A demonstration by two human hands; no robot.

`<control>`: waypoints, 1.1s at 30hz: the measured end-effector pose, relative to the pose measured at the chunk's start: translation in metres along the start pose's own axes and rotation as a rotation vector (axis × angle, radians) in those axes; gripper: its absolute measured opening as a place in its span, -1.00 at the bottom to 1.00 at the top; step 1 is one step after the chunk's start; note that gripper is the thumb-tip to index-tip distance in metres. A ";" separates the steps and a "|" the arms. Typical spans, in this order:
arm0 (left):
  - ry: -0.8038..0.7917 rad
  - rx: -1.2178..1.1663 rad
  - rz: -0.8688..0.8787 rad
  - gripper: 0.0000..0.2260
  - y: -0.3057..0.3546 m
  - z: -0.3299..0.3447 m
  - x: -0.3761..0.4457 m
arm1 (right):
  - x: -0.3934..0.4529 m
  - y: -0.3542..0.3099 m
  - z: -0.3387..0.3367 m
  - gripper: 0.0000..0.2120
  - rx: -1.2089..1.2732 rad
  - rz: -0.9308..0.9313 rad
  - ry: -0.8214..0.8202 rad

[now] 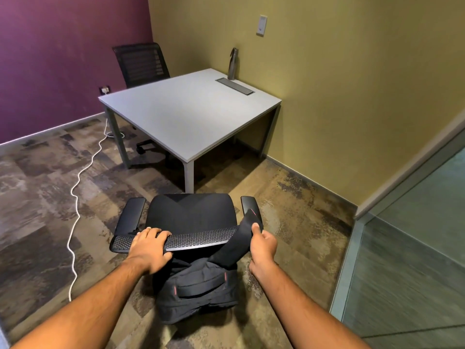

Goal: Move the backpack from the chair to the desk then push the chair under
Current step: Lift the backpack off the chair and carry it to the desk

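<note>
A black office chair stands in front of me, its seat facing the white desk. A black backpack with small red accents hangs behind the chair's backrest, one strap looped over the backrest's right end. My left hand grips the top edge of the mesh backrest. My right hand is closed on the backpack strap at the right corner of the backrest. The backpack's lower part is in shadow near my arms.
A second black chair stands behind the desk by the purple wall. A grey bottle and a cable tray are on the desk's far edge. A white cable runs across the carpet at left. A glass partition closes the right side.
</note>
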State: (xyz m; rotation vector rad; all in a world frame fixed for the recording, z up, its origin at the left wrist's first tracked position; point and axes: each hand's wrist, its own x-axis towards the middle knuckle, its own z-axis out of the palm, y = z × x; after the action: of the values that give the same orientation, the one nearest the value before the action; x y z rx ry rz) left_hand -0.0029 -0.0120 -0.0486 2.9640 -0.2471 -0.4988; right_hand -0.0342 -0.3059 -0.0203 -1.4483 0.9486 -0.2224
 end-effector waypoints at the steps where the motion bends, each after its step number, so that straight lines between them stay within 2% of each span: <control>1: 0.001 -0.002 -0.003 -0.41 0.001 0.000 0.000 | 0.000 0.006 -0.005 -0.47 0.047 0.011 0.034; 6: -0.003 -0.001 -0.009 -0.36 0.005 0.002 0.000 | 0.009 0.045 -0.017 -0.49 0.161 0.156 0.064; 13: -0.009 -0.010 -0.001 -0.31 0.006 0.002 -0.001 | 0.006 0.052 -0.022 -0.51 0.057 0.191 0.038; 17: -0.009 -0.005 0.003 -0.32 0.007 0.001 -0.004 | -0.004 0.065 -0.023 -0.50 0.024 0.113 0.133; 20: -0.009 0.002 0.001 -0.32 0.007 0.003 -0.004 | -0.006 0.086 -0.028 -0.55 0.039 0.229 0.220; 23: -0.009 0.006 -0.006 -0.32 0.006 0.004 -0.003 | 0.003 0.098 -0.032 -0.67 0.133 0.359 0.134; 25: -0.008 0.011 -0.006 -0.33 0.007 0.005 -0.003 | 0.010 0.097 -0.032 -0.68 0.174 0.368 0.034; 27: -0.007 0.011 -0.005 -0.33 0.007 0.005 -0.002 | 0.016 0.099 -0.029 -0.60 0.022 0.332 -0.044; 30: 0.016 0.026 0.002 -0.32 0.006 0.007 -0.002 | 0.008 0.106 -0.021 -0.41 -0.520 0.243 -0.099; 33: 0.027 0.040 0.004 -0.32 0.006 0.007 -0.003 | -0.018 0.101 -0.008 -0.55 -0.882 0.099 -0.128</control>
State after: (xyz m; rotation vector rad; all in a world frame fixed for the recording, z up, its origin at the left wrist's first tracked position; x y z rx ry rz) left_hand -0.0091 -0.0184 -0.0533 3.0065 -0.2638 -0.4586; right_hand -0.0921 -0.2827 -0.1018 -2.1702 1.0609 0.4159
